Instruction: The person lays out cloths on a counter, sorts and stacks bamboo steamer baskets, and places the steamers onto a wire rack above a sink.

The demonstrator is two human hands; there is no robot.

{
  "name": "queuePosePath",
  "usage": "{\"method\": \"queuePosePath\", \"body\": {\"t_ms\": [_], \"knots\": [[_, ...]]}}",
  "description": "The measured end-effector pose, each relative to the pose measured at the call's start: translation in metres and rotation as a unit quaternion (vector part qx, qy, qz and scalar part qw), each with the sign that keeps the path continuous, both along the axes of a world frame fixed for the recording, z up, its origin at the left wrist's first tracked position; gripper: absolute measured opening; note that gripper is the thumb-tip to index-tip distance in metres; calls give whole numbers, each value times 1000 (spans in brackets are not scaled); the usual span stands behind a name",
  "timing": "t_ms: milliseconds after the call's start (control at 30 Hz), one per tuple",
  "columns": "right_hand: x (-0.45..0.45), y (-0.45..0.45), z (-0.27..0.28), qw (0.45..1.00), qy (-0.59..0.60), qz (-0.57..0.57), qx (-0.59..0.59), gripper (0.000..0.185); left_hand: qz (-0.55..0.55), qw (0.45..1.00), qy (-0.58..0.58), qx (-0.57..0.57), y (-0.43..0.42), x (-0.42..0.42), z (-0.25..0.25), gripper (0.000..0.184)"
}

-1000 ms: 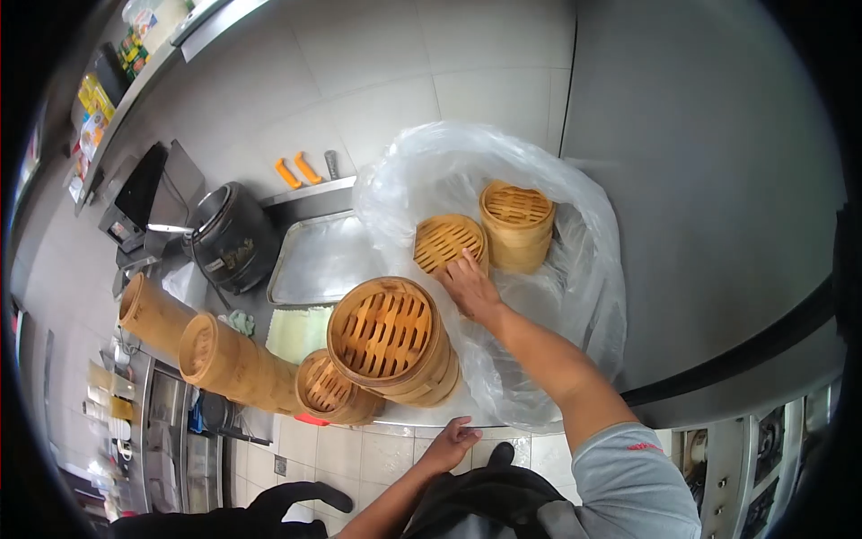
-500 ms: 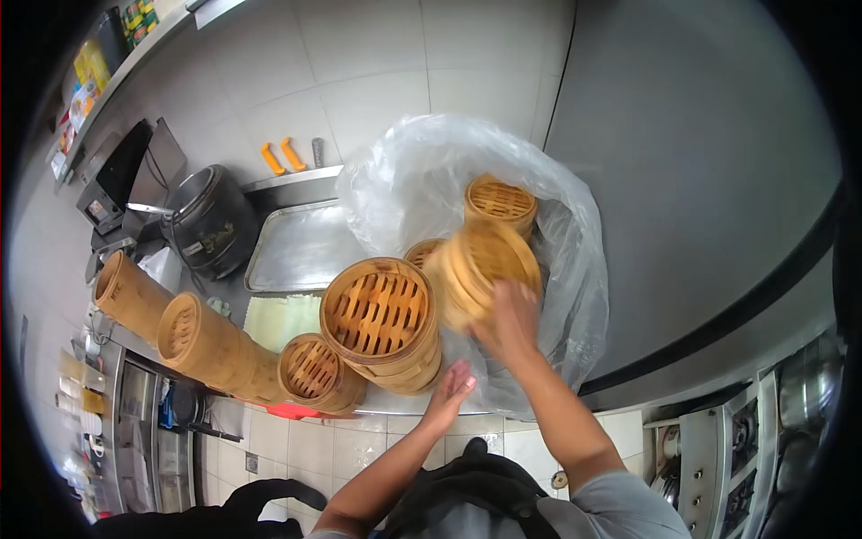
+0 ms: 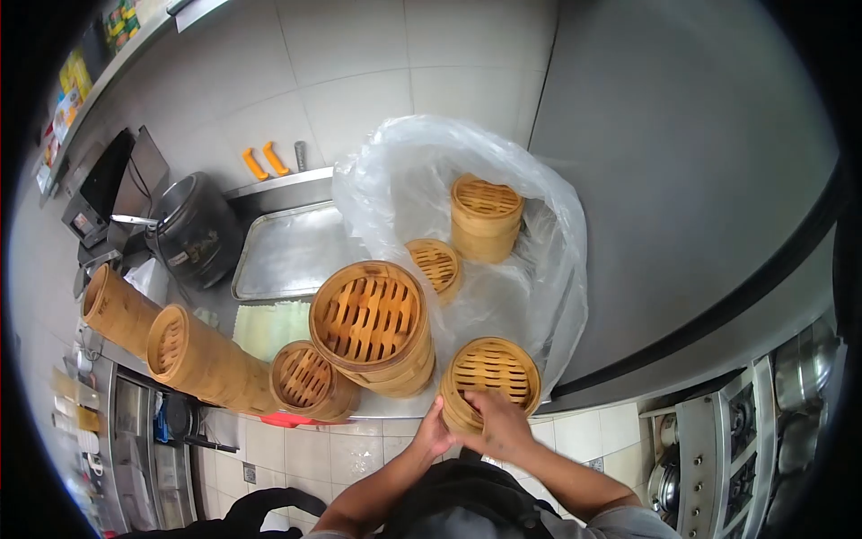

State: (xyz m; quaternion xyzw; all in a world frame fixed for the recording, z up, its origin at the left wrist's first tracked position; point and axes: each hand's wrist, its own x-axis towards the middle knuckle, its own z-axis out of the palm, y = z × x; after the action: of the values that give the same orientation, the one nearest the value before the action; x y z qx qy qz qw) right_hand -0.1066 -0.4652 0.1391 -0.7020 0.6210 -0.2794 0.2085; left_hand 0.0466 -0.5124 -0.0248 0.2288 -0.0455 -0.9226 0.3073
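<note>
A round bamboo steamer (image 3: 499, 361) with a slatted base is held at the counter's front edge, close to my body. My right hand (image 3: 500, 426) grips its near rim, fingers over the inside and the thumb side low on the wall. Against the steamer's near left wall presses my left hand (image 3: 433, 433), partly hidden behind it. Just left stands a larger stack of bamboo steamers (image 3: 373, 314). Inside the clear plastic bag (image 3: 561, 225) are a taller steamer stack (image 3: 486, 220) and a small steamer (image 3: 435, 268).
More steamer stacks (image 3: 206, 359) line the left counter, beside a smaller steamer (image 3: 314, 382). Behind them are a metal tray (image 3: 292, 250), a pale green cloth (image 3: 269, 328) and a dark pot (image 3: 193, 232). A large grey panel (image 3: 682, 180) stands right; a stove (image 3: 727, 449) is lower right.
The steamer in my right hand has come out of the bag area, down toward my body. My left hand has moved from open beside the stack onto this steamer's side.
</note>
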Motion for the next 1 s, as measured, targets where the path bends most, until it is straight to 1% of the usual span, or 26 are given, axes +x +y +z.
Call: {"method": "queuePosePath", "body": {"t_ms": [33, 100, 133, 167, 200, 233, 267, 333, 367, 433, 500, 533, 567, 600, 633, 700, 733, 800, 833, 933, 967, 1000], "knots": [[-4, -23, 20, 995, -73, -27, 64, 51, 24, 1000, 3, -20, 1, 2, -3, 66], [-21, -94, 11, 993, -43, -78, -74, 43, 58, 997, 4, -54, 5, 2, -2, 67], [-26, -134, 16, 982, -19, -82, -171, 42, 59, 997, 2, -57, 8, 2, -2, 67], [-28, -175, -1, 980, 3, -87, -179, 42, 62, 996, -17, -63, 12, 2, -4, 67], [-32, -215, -31, 991, 8, -49, -121, 40, 65, 995, -37, -68, 16, 4, -5, 67], [-36, -245, -56, 998, 13, -11, -61, 38, 65, 995, -19, -76, 19, 6, -4, 67], [-39, -259, -70, 998, 11, -8, -59, 38, 69, 995, -22, -74, 21, 8, -9, 67], [-41, -275, -89, 986, 143, 77, 29, 27, 65, 996, -10, -66, 27, 16, -17, 67], [-41, -278, -98, 986, 144, 82, 37, 27, 68, 996, -9, -58, 32, 20, -19, 67], [-45, -284, -104, 989, 135, 53, -25, 16, 77, 995, -34, -55, 28, 22, -11, 66], [-57, -288, -94, 983, 142, 77, -91, 18, 85, 995, -21, -40, 24, 21, -11, 64], [-55, -274, -68, 1000, 9, 10, -12, 21, 90, 995, -15, -36, 24, 22, -11, 62], [-50, -251, -31, 988, -121, -62, 67, 24, 93, 995, -12, -24, 24, 22, -9, 62], [-48, -220, -6, 998, 9, -54, -29, 25, 87, 996, -2, -29, 21, 21, -6, 61], [-49, -186, 16, 981, 140, -41, -128, 26, 82, 996, 9, -36, 18, 21, -3, 61], [-51, -125, 50, 978, 83, -39, -187, 26, 80, 995, 29, -43, 17, 21, 1, 61], [-54, -98, 57, 982, 64, -66, -165, 26, 77, 994, 44, -58, 13, 20, 3, 60], [-50, -41, 68, 987, 40, -116, -103, 26, 69, 995, 59, -49, 12, 22, 1, 61], [-44, -15, 72, 988, 35, -138, -66, 26, 58, 995, 44, -63, 11, 22, -1, 66], [-26, 39, 60, 989, 22, -133, -52, 27, 33, 996, 25, -74, 4, 20, -11, 74], [-22, 48, 53, 991, 37, -121, -51, 28, 18, 997, 16, -69, 6, 21, -15, 79], [-18, 53, 44, 991, 51, -109, -50, 28, 14, 998, 16, -66, 7, 22, -15, 79]]}}
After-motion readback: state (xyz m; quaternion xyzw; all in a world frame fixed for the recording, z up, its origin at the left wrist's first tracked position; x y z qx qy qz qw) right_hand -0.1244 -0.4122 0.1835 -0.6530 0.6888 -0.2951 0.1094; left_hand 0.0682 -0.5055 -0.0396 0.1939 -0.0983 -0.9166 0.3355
